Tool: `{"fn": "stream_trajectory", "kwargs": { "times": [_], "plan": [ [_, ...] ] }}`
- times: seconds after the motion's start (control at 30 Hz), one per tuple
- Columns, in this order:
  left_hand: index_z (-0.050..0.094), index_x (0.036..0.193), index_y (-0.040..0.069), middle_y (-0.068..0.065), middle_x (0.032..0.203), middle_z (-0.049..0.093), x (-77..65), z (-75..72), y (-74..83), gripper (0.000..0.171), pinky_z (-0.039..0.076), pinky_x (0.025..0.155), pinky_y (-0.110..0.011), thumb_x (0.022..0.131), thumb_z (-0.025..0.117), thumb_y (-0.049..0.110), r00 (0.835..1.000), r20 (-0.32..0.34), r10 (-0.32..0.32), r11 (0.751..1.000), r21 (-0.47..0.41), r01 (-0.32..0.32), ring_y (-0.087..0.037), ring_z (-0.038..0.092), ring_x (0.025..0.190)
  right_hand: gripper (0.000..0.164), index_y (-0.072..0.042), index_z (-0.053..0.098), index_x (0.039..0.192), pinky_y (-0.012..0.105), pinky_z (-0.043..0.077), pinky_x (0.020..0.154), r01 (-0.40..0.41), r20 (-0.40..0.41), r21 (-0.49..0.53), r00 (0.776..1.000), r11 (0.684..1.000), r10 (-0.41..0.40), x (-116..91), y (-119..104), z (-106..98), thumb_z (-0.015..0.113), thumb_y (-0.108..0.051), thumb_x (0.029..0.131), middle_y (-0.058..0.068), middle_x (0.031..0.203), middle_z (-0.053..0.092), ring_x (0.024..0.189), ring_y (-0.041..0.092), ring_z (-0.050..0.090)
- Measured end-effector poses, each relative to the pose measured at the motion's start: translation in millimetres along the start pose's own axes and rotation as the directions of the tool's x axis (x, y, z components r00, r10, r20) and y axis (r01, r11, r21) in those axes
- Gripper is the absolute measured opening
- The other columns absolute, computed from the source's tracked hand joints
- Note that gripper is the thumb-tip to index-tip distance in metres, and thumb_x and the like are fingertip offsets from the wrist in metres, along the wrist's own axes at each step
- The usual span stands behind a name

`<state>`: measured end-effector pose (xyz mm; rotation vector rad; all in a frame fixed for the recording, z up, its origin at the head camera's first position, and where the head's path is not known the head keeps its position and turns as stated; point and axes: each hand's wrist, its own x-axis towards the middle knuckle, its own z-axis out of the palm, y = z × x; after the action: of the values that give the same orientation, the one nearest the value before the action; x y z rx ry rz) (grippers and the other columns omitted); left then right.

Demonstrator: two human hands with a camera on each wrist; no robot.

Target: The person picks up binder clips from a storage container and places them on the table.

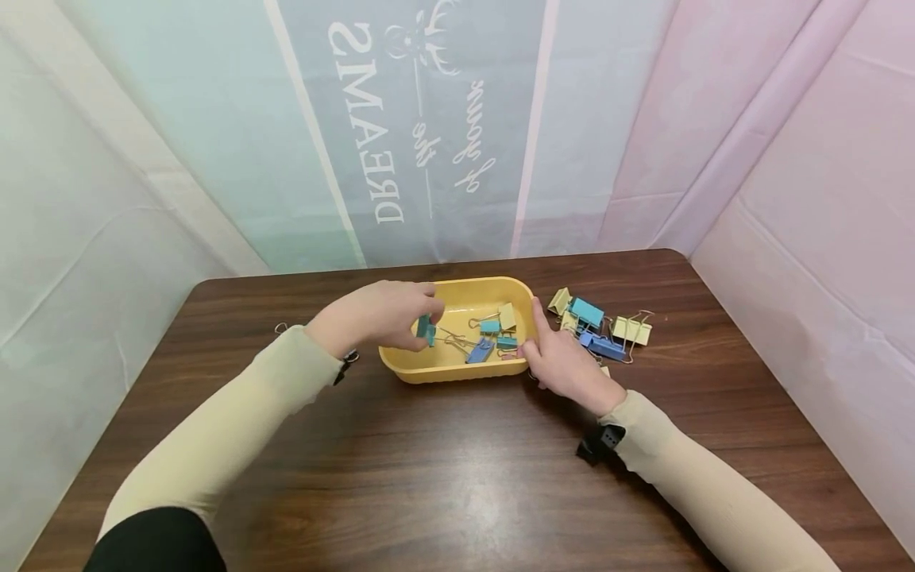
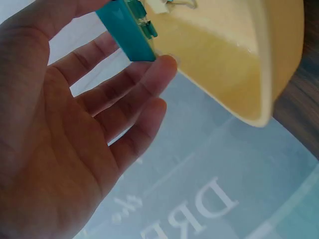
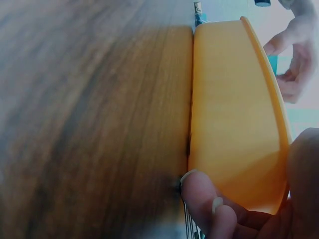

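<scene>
within the left hand (image 1: 386, 314), seemingly pinched, is a teal clip (image 2: 128, 32).

Cloth walls (image 1: 586, 119) make this a booth

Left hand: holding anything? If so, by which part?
The left hand pinches a teal binder clip by its body.
</scene>
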<state>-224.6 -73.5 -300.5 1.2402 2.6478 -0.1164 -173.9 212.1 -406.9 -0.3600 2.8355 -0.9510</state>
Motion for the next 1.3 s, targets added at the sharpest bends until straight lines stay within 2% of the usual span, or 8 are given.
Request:
{"fn": "stream_trajectory", "kwargs": {
  "times": [0.1, 0.23, 0.3, 0.4, 0.67, 0.8, 1.17, 1.3],
  "plan": [
    [0.063, 0.096, 0.019, 0.002, 0.097, 0.049, -17.5, 4.4, -6.0, 0.018, 0.045, 0.070, -0.032, 0.083, 0.074, 0.026, 0.997, -0.081, -0.003, 0.999, -0.051, -0.001, -0.015, 0.051, 0.077, 0.076, -0.015, -0.013, 0.158, 0.035, 0.047, 0.045, 0.001, 0.002, -0.007, 1.000, 1.000, -0.001, -0.3, 0.8, 0.8, 0.038, -0.023, 0.102, -0.004, 0.067, 0.062, 0.044, 0.013, 0.059],
    [0.062, 0.092, 0.017, 0.001, 0.100, 0.046, -44.8, 11.9, -15.3, 0.019, 0.045, 0.071, -0.030, 0.079, 0.076, 0.020, 0.980, -0.197, -0.030, 0.992, -0.129, 0.004, -0.014, 0.049, 0.081, 0.076, -0.016, -0.013, 0.158, 0.035, 0.047, 0.045, -0.001, 0.004, -0.002, 1.000, 1.000, 0.001, -0.8, 1.1, 0.6, 0.038, -0.025, 0.102, -0.004, 0.067, 0.062, 0.045, 0.014, 0.060],
    [0.064, 0.092, 0.016, 0.001, 0.101, 0.047, -59.6, 17.4, -21.1, 0.018, 0.045, 0.073, -0.029, 0.079, 0.076, 0.017, 0.969, -0.240, -0.058, 0.986, -0.166, 0.018, -0.013, 0.048, 0.083, 0.075, -0.015, -0.012, 0.158, 0.035, 0.047, 0.045, 0.004, 0.005, 0.001, 1.000, 1.000, -0.004, -1.1, 1.4, 0.0, 0.037, -0.024, 0.102, -0.003, 0.067, 0.061, 0.045, 0.014, 0.060],
    [0.066, 0.093, 0.016, 0.002, 0.101, 0.047, -81.7, 28.4, -30.7, 0.016, 0.045, 0.074, -0.030, 0.079, 0.074, 0.016, 0.958, -0.262, -0.115, 0.976, -0.207, 0.060, -0.014, 0.048, 0.086, 0.075, -0.014, -0.011, 0.158, 0.035, 0.047, 0.045, 0.006, 0.008, 0.001, 1.000, 1.000, -0.006, -0.8, 1.1, -0.9, 0.037, -0.024, 0.102, -0.003, 0.069, 0.062, 0.045, 0.014, 0.060],
    [0.067, 0.098, 0.014, 0.001, 0.101, 0.048, -126.0, 58.2, -46.6, 0.022, 0.046, 0.073, -0.033, 0.080, 0.080, 0.015, 0.944, -0.210, -0.255, 0.916, -0.365, 0.167, -0.014, 0.053, 0.084, 0.076, -0.015, -0.013, 0.158, 0.035, 0.047, 0.045, -0.001, 0.019, -0.005, 1.000, 1.000, 0.002, 0.2, 1.3, -0.7, 0.037, -0.023, 0.102, -0.003, 0.070, 0.062, 0.045, 0.014, 0.059],
    [0.068, 0.096, 0.017, 0.002, 0.101, 0.049, -139.5, 70.6, -50.7, 0.022, 0.044, 0.071, -0.034, 0.078, 0.081, 0.015, 0.942, -0.200, -0.271, 0.912, -0.366, 0.185, -0.019, 0.052, 0.084, 0.076, -0.016, -0.014, 0.158, 0.034, 0.047, 0.045, -0.004, 0.023, -0.004, 1.000, 1.000, 0.004, 0.2, 1.3, 0.1, 0.036, -0.024, 0.101, -0.003, 0.070, 0.062, 0.046, 0.014, 0.059],
    [0.067, 0.091, 0.018, 0.002, 0.101, 0.052, -153.8, 97.4, -59.2, 0.025, 0.046, 0.075, -0.038, 0.075, 0.086, 0.020, 0.953, -0.128, -0.273, 0.911, -0.352, 0.214, -0.019, 0.054, 0.087, 0.075, -0.013, -0.011, 0.159, 0.035, 0.046, 0.044, -0.009, 0.015, 0.000, 1.000, 1.000, 0.009, -0.9, 0.8, 0.0, 0.036, -0.024, 0.101, -0.002, 0.075, 0.065, 0.045, 0.014, 0.059],
    [0.066, 0.093, 0.018, 0.001, 0.102, 0.052, -154.4, 101.3, -61.0, 0.025, 0.046, 0.073, -0.038, 0.076, 0.085, 0.019, 0.949, -0.093, -0.303, 0.899, -0.359, 0.252, -0.018, 0.053, 0.085, 0.075, -0.013, -0.011, 0.158, 0.036, 0.046, 0.044, -0.007, 0.017, 0.005, 1.000, 1.000, 0.007, -0.2, 0.8, -0.4, 0.037, -0.022, 0.102, -0.001, 0.075, 0.065, 0.045, 0.014, 0.059]
  ]
}}
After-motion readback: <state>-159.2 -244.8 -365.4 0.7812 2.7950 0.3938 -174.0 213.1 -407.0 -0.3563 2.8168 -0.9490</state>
